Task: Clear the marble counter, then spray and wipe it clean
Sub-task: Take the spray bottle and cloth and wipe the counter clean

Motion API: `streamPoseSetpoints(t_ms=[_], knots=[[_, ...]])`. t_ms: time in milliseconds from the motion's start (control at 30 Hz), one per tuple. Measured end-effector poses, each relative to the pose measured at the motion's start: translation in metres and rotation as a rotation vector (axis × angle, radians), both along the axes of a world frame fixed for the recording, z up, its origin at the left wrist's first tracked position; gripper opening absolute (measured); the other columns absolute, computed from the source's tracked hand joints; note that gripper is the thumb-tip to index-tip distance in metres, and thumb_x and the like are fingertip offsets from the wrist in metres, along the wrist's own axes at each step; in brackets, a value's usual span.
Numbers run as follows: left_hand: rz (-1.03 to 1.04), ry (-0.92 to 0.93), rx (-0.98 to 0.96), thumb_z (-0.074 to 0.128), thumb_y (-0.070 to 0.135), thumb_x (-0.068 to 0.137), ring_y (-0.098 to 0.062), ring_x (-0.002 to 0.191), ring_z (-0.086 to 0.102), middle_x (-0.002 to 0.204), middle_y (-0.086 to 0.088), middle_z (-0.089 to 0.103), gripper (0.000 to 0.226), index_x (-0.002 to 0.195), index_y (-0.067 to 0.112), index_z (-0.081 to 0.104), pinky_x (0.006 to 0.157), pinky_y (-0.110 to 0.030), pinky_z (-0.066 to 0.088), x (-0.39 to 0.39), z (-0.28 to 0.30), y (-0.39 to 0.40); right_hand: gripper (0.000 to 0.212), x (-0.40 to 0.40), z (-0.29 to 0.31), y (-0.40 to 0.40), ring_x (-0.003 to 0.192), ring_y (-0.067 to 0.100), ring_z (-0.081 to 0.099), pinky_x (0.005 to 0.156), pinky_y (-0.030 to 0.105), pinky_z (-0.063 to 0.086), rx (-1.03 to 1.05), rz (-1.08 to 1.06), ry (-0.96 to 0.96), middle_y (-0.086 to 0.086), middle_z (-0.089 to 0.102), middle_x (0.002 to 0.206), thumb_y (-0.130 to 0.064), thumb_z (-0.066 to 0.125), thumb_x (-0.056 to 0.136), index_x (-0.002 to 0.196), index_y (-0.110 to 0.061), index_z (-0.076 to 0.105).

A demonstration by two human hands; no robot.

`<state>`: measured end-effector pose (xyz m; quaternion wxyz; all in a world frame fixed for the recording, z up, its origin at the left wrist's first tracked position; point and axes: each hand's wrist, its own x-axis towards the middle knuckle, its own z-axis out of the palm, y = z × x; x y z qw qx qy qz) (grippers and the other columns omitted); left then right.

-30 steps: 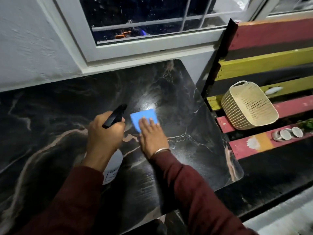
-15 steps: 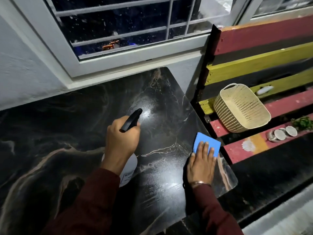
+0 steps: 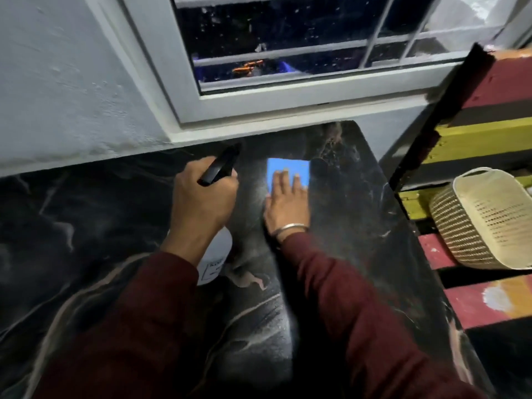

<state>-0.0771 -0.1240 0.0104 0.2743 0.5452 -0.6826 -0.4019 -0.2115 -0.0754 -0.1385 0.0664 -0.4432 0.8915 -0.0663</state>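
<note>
While left hand [image 3: 203,194] grips spray bottle [image 3: 214,254] | right hand [image 3: 286,203] flat on cloth [image 3: 288,171]

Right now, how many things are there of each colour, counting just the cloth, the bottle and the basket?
Blue: 1, the cloth under the right hand.
White: 1, the bottle in the left hand.
Cream: 1, the basket.
Total: 3

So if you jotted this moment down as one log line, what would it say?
stage: wiping | right hand: flat on blue cloth near window | left hand: grips spray bottle | marble counter: no loose items seen
</note>
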Motion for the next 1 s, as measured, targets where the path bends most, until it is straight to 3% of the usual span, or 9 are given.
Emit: streamPoseSetpoints(t_ms=[100,200,333,500,667,767,867,933,1000], knots=[[0.101,0.02,0.011,0.065,0.028,0.07,-0.045,0.077,0.067,0.08,-0.028,0.065,0.028,0.083,0.004,0.07,0.071,-0.058,0.059,0.023,-0.002,-0.019,0.063,0.106,0.003,0.002,0.135,0.034,0.04,0.107,0.048,0.037,0.027,0.438,-0.023,0.007,0.044,0.147,-0.043,0.041,0.087,0.144,-0.016,0.039],[0.195,0.035,0.077,0.068,0.036,0.065,-0.043,0.073,0.068,0.074,-0.022,0.065,0.034,0.086,0.011,0.075,0.072,-0.053,0.06,0.046,-0.006,-0.033,0.061,0.134,0.002,0.023,0.137,0.031,0.037,0.112,0.045,0.03,0.078,0.723,-0.086,0.001,0.044,0.147,-0.041,0.03,0.086,0.144,-0.022,0.036],[0.192,0.068,0.099,0.063,0.031,0.07,-0.029,0.06,0.058,0.08,-0.032,0.065,0.031,0.08,0.002,0.067,0.058,-0.044,0.049,0.089,-0.001,-0.046,0.061,0.068,-0.002,-0.013,0.129,0.036,0.047,0.104,0.048,0.038,-0.027,0.323,-0.011,0.013,0.047,0.143,-0.034,0.027,0.087,0.138,-0.007,0.048],[0.172,0.052,0.11,0.057,0.028,0.074,-0.027,0.056,0.055,0.077,-0.032,0.064,0.03,0.079,-0.001,0.065,0.058,-0.037,0.043,0.154,-0.009,-0.076,0.061,0.075,0.014,-0.077,0.145,0.038,0.012,0.115,0.048,0.011,0.043,-0.065,-0.075,0.013,0.016,0.159,-0.03,0.032,0.097,0.15,-0.005,0.019],[0.18,0.012,0.043,0.061,0.025,0.077,-0.04,0.058,0.06,0.073,-0.031,0.06,0.025,0.079,0.0,0.064,0.056,-0.055,0.054,0.232,-0.003,-0.103,0.062,0.222,0.02,-0.16,0.143,0.04,0.016,0.115,0.049,0.013,-0.044,0.198,-0.099,0.015,0.02,0.157,-0.032,0.031,0.095,0.15,-0.006,0.021],[0.253,-0.008,0.026,0.06,0.024,0.07,-0.046,0.07,0.066,0.07,-0.026,0.064,0.021,0.078,0.006,0.068,0.067,-0.059,0.058,0.275,0.011,-0.116,0.072,0.34,0.02,-0.174,0.147,0.033,0.006,0.118,0.049,0.005,0.096,0.547,-0.227,0.015,0.003,0.159,-0.045,-0.004,0.086,0.151,-0.016,0.006],[0.273,0.0,0.048,0.056,0.028,0.067,-0.045,0.076,0.067,0.078,-0.026,0.07,0.029,0.078,0.004,0.069,0.068,-0.056,0.058,0.302,0.018,-0.128,0.066,0.399,-0.002,-0.154,0.139,-0.012,-0.015,0.118,0.04,-0.009,0.11,0.346,-0.182,0.021,-0.018,0.145,-0.063,-0.006,0.089,0.144,-0.025,-0.005],[0.285,0.022,0.057,0.053,0.037,0.064,-0.046,0.068,0.063,0.081,-0.03,0.067,0.041,0.079,0.002,0.066,0.066,-0.061,0.057,0.313,0.018,-0.139,0.073,0.395,0.009,-0.133,0.143,-0.002,0.016,0.12,0.034,0.01,0.078,0.623,-0.351,0.021,0.02,0.153,-0.061,0.033,0.091,0.15,-0.02,0.019],[0.303,0.041,0.063,0.053,0.038,0.065,-0.039,0.058,0.056,0.078,-0.03,0.066,0.04,0.079,0.003,0.065,0.06,-0.058,0.054,0.322,0.016,-0.15,0.059,0.36,0.017,-0.125,0.132,0.026,0.046,0.108,0.043,0.036,0.104,0.699,-0.153,0.009,0.05,0.142,-0.041,0.042,0.087,0.139,-0.013,0.046]])
